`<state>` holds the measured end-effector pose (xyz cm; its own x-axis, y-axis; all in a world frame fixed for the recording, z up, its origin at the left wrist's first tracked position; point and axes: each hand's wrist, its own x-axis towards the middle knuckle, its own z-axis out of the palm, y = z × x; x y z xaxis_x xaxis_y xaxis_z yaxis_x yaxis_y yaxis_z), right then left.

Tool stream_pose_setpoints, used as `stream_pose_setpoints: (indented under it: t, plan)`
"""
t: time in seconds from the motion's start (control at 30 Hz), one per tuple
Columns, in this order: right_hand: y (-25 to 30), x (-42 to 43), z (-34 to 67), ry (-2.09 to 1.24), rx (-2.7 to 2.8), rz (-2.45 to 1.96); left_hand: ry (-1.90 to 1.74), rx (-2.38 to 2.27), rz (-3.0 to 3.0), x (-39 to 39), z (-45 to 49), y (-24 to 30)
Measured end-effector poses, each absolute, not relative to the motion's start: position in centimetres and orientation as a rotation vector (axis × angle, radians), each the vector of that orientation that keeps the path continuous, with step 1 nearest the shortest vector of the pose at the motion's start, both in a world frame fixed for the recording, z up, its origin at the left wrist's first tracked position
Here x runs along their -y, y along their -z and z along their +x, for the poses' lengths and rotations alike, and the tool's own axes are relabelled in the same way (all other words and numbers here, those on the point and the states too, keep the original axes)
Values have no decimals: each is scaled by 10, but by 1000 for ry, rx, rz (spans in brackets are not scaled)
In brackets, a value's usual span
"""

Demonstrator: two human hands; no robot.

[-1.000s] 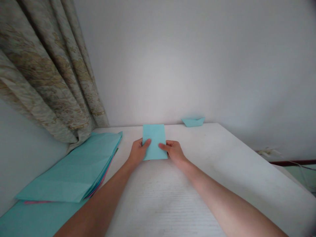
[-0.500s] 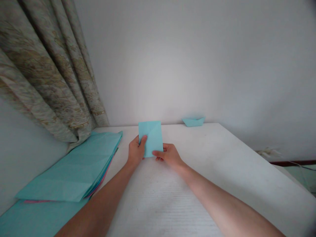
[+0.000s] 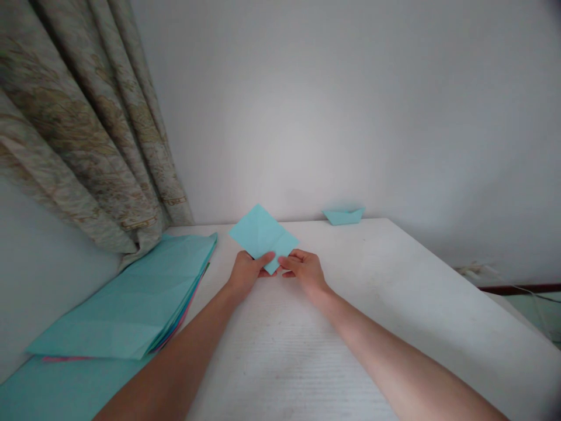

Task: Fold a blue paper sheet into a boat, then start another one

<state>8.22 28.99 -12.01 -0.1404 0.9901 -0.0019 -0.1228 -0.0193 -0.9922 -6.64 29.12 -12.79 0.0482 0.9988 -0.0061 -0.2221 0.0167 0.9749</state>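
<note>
A folded piece of light-blue paper (image 3: 262, 233) is held up above the white table, turned like a diamond with one corner pointing down. Faint creases run across its face. My left hand (image 3: 249, 270) pinches it near the bottom corner, thumb in front and fingers behind. My right hand (image 3: 304, 270) grips the lower right edge beside that same corner, its thumb and fingertips close together. The paper hides part of the fingers behind it.
A folded light-blue paper boat (image 3: 344, 217) stands at the table's back edge against the wall. Stacked sheets of coloured paper (image 3: 131, 304), light blue on top, lie at the left. A patterned curtain (image 3: 87, 128) hangs above them. The white table (image 3: 280, 362) ends at a slanting right edge.
The folded paper has rotated from upright to a diamond position. My left hand has slid to its bottom corner, and both hands are now closer together.
</note>
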Motion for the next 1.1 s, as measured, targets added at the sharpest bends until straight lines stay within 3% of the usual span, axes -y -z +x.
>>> stream_pose_setpoints:
  t: [0.33, 0.53, 0.73, 0.93, 1.1]
  plan:
    - [121, -303, 93, -1271, 959, -1068, -1156, -1061, 1149, -289, -65, 124]
    - [122, -298, 87, -1427, 1088, -1051, -1412, -1252, 1097, -295, -70, 122]
    - [126, -310, 99, -1350, 985, -1034, -1105, -1173, 1282, -294, -70, 127]
    - [124, -311, 102, -1387, 1080, -1066, -1232, -1178, 1101, -297, -72, 130]
    - [126, -313, 102, -1322, 1066, -1029, -1118, -1147, 1052, -293, -71, 125]
